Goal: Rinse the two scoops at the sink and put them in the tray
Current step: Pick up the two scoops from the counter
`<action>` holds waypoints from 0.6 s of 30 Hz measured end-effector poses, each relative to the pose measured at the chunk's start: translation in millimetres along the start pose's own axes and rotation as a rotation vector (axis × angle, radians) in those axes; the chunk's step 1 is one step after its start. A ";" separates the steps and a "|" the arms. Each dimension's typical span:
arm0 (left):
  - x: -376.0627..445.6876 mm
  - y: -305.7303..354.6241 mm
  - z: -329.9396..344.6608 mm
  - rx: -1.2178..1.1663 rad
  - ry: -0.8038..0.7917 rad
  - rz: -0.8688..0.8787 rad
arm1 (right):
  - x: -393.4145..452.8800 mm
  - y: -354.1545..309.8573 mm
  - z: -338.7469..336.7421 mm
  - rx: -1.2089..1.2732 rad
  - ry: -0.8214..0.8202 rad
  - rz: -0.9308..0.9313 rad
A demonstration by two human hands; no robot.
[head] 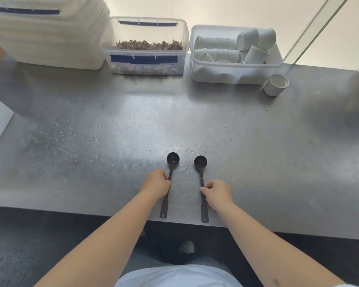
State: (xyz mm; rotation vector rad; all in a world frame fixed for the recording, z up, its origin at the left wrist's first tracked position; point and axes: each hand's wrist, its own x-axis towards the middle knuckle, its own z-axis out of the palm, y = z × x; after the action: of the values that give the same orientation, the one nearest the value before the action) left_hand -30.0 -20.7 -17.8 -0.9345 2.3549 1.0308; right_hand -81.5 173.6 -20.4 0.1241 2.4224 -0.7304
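Observation:
Two black long-handled scoops lie side by side on the wet steel counter point(257, 154), bowls pointing away from me. My left hand point(156, 184) is closed around the middle of the left scoop's point(172, 159) handle. My right hand point(218, 192) pinches the handle of the right scoop point(200, 162) at about the same height. Both handle ends stick out below the hands, close to the counter's front edge. No sink or tray is in view.
Along the back stand a large white bin point(46, 34), a clear box of dried brown pieces point(146, 48) and a tub of white cups point(234, 52). One loose white cup point(276, 84) stands at the right. A glass panel point(313, 30) rises behind. Water drops dot the counter.

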 end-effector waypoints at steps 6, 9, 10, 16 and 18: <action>1.2 -3.2 -13.2 -0.185 -0.121 -0.058 | -4.7 3.8 -2.1 0.323 -0.145 0.051; -11.3 -5.2 -23.4 -0.390 -0.272 -0.060 | -15.1 3.8 -9.1 0.465 -0.241 0.051; -17.9 -5.0 -27.4 -0.433 -0.306 -0.043 | -19.3 3.0 -12.8 0.502 -0.271 0.045; -61.2 -5.6 -44.1 -0.570 -0.318 -0.013 | -46.2 -7.1 -34.4 0.677 -0.375 -0.035; -76.4 -11.4 -48.6 -0.587 -0.297 0.004 | -56.3 -12.7 -39.8 0.674 -0.399 -0.080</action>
State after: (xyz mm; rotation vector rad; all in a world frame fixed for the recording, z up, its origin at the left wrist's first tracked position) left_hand 26.7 -31.6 52.9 -0.8843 1.8367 1.7774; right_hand -59.5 188.4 44.5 0.1313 1.7382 -1.4341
